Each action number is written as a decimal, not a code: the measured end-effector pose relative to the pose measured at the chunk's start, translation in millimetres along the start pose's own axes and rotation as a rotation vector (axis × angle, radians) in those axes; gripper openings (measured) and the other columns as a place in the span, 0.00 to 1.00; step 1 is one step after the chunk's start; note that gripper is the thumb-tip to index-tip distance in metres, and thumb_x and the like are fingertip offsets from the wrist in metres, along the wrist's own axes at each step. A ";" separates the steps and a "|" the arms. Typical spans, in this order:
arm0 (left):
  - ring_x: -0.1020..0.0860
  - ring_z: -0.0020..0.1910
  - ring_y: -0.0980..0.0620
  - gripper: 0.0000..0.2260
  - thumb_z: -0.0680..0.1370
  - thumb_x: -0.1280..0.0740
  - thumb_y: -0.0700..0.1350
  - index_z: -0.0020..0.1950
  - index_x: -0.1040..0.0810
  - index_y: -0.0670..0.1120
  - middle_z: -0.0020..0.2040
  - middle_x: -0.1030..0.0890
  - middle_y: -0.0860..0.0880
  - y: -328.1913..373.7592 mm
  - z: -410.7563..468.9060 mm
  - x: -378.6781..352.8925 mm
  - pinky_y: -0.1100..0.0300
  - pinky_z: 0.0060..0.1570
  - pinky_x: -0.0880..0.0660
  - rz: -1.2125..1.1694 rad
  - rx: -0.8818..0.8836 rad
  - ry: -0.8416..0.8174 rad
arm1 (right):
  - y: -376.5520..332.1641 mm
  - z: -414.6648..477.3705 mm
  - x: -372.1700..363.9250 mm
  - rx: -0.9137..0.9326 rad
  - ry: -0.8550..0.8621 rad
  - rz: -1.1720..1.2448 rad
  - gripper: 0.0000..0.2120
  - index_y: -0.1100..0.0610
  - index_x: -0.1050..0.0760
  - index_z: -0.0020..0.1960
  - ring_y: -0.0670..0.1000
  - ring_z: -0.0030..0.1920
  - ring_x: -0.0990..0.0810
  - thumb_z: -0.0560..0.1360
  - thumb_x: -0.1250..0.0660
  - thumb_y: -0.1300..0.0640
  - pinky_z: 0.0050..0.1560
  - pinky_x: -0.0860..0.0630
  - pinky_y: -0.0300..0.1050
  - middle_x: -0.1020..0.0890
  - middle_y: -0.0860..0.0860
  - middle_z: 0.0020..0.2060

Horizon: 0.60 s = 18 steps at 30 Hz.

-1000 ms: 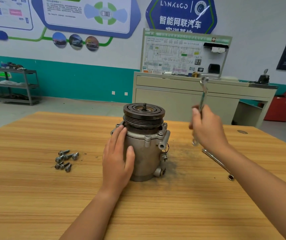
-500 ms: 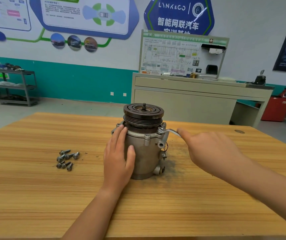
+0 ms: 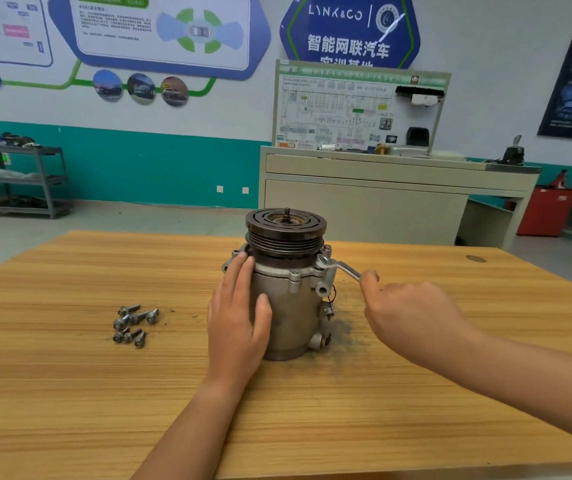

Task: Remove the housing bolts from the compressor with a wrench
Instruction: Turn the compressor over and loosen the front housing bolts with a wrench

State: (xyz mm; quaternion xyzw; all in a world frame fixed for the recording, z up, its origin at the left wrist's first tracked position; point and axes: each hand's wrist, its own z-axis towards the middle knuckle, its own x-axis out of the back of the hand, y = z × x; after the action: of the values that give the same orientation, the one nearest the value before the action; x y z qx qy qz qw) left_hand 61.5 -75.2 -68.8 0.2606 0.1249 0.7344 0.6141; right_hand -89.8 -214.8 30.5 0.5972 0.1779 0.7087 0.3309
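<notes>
A grey metal compressor (image 3: 289, 308) with a dark grooved pulley on top stands upright in the middle of the wooden table (image 3: 70, 393). My left hand (image 3: 237, 317) lies flat against its left side, fingers straight, thumb on the front. My right hand (image 3: 412, 315) grips the handle of a silver wrench (image 3: 338, 266). The wrench head sits on a housing bolt (image 3: 322, 261) at the compressor's upper right flange. Most of the handle is hidden inside my fist. Another bolt head (image 3: 295, 274) shows on the front flange.
Several removed bolts (image 3: 134, 323) lie in a loose pile on the table, left of the compressor. A dark grease smear (image 3: 346, 327) marks the wood to its right. Beyond the table stand a beige training bench (image 3: 381, 199) and a grey shelf cart (image 3: 21, 178).
My right hand brought the wrench down from upright in the air onto the upper right bolt, then swung the handle a little toward me. My left hand stayed on the compressor.
</notes>
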 end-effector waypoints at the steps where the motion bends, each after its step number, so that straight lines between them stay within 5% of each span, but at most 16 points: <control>1: 0.42 0.69 0.63 0.23 0.77 0.46 0.50 0.72 0.39 0.49 0.72 0.39 0.55 -0.4 -0.1 -0.2 0.55 0.67 0.41 0.001 0.001 0.002 | 0.4 0.5 2.1 -0.013 -0.015 -0.008 0.20 0.67 0.39 0.66 0.47 0.20 0.42 0.77 0.43 0.62 0.20 0.50 0.39 0.40 0.48 0.24; 4: 0.41 0.69 0.61 0.23 0.77 0.46 0.50 0.72 0.39 0.49 0.71 0.39 0.55 -0.3 0.2 -0.9 0.55 0.67 0.41 -0.001 0.001 0.014 | 12.4 2.0 17.2 -0.021 0.008 0.018 0.22 0.66 0.30 0.59 0.47 0.18 0.45 0.67 0.30 0.64 0.21 0.55 0.34 0.41 0.48 0.21; 7: 0.41 0.69 0.61 0.22 0.76 0.46 0.50 0.71 0.39 0.50 0.71 0.39 0.55 -0.1 0.7 -1.8 0.55 0.67 0.42 -0.008 0.009 0.021 | 25.1 10.9 14.5 0.077 0.063 -0.045 0.22 0.60 0.45 0.69 0.47 0.22 0.38 0.76 0.45 0.64 0.20 0.45 0.41 0.36 0.47 0.25; 10: 0.42 0.70 0.61 0.22 0.76 0.46 0.50 0.71 0.40 0.52 0.71 0.39 0.56 1.5 0.8 -1.8 0.57 0.67 0.42 -0.018 0.021 0.018 | 29.6 17.6 29.0 0.138 0.120 -0.151 0.11 0.56 0.35 0.59 0.47 0.22 0.41 0.77 0.46 0.62 0.21 0.47 0.41 0.39 0.47 0.24; 13: 0.41 0.70 0.60 0.22 0.76 0.46 0.50 0.70 0.40 0.52 0.71 0.39 0.56 2.3 0.1 -1.4 0.56 0.68 0.42 -0.025 0.024 0.010 | 27.7 19.0 39.8 0.165 0.117 -0.140 0.05 0.55 0.35 0.48 0.47 0.22 0.41 0.79 0.49 0.55 0.22 0.48 0.41 0.39 0.47 0.24; 18: 0.42 0.70 0.62 0.22 0.76 0.47 0.51 0.70 0.41 0.54 0.71 0.39 0.57 2.8 1.8 -0.7 0.58 0.68 0.43 -0.039 0.040 0.000 | 40.9 28.3 38.4 0.191 0.025 -0.155 0.15 0.54 0.34 0.63 0.47 0.24 0.37 0.78 0.48 0.56 0.23 0.43 0.39 0.35 0.48 0.25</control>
State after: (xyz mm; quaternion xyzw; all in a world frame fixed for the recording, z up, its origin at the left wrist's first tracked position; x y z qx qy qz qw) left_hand 60.2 -76.8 -66.0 0.2706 0.1445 0.7195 0.6230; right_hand -75.6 -222.0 91.3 0.6014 0.2942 0.6683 0.3241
